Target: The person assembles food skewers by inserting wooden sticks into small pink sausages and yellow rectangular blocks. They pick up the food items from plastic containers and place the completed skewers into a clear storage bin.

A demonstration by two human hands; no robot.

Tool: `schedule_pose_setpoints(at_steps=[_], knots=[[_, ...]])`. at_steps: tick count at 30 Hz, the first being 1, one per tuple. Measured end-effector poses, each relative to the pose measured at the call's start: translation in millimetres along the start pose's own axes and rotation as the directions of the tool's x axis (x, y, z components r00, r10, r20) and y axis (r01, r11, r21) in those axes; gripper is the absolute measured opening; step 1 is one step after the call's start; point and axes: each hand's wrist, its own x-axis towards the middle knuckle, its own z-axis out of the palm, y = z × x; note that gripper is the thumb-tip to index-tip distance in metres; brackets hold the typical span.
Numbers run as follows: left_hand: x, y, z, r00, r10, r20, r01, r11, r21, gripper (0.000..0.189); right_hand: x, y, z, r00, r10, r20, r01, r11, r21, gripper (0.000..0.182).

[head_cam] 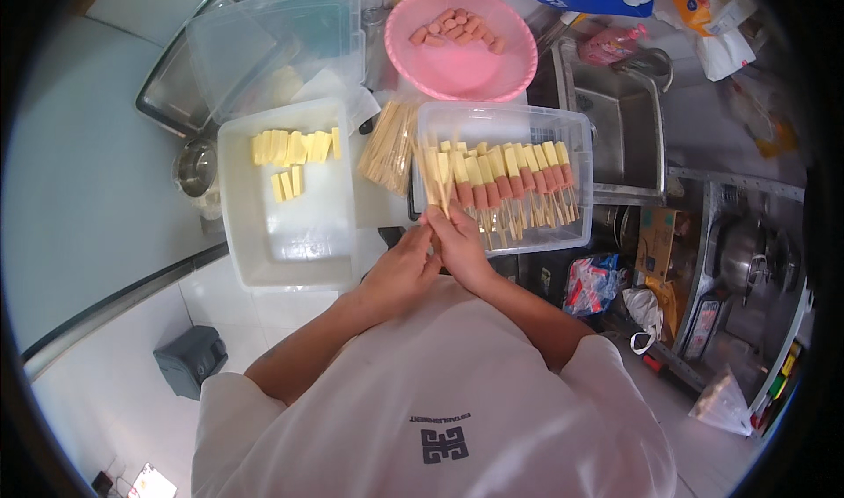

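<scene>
My right hand (pixel 463 244) grips the lower ends of several thin bamboo skewers (pixel 435 171), which fan upward and look blurred. Against it is my left hand (pixel 402 257), fingertips at the skewers' base; its hold is partly hidden. Behind them, a clear plastic tub (pixel 560 242) holds rows of skewers with yellow blocks (pixel 513 162) and pink sausage pieces (pixel 493 195). A pile of bare bamboo skewers (pixel 390 145) lies between the tubs. In the left white plastic tub (pixel 289 277) are loose yellow blocks (pixel 280 147). More sausage pieces (pixel 455 26) sit in a pink basin (pixel 461 76).
A metal sink (pixel 613 122) lies to the right, with a pink bottle (pixel 608 46) at its back edge. Clear plastic lid (pixel 231 56), metal tray (pixel 165 96) and steel bowl (pixel 197 166) stand at the left. Metal shelving (pixel 695 260) with pots is at the right.
</scene>
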Motion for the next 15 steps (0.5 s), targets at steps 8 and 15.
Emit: schedule_pose_setpoints(at_steps=[8, 15], knots=[[132, 16, -84, 0.978, 0.189, -0.086, -0.18, 0.978, 0.107, 0.036, -78, -48, -71, 0.976, 0.19, 0.106, -0.205, 0.967, 0.15, 0.028], [416, -50, -114, 0.926, 0.359, -0.113, -0.117, 0.559, 0.821, 0.04, -113, -40, -122, 0.985, 0.156, 0.077, -0.163, 0.982, 0.096, 0.028]])
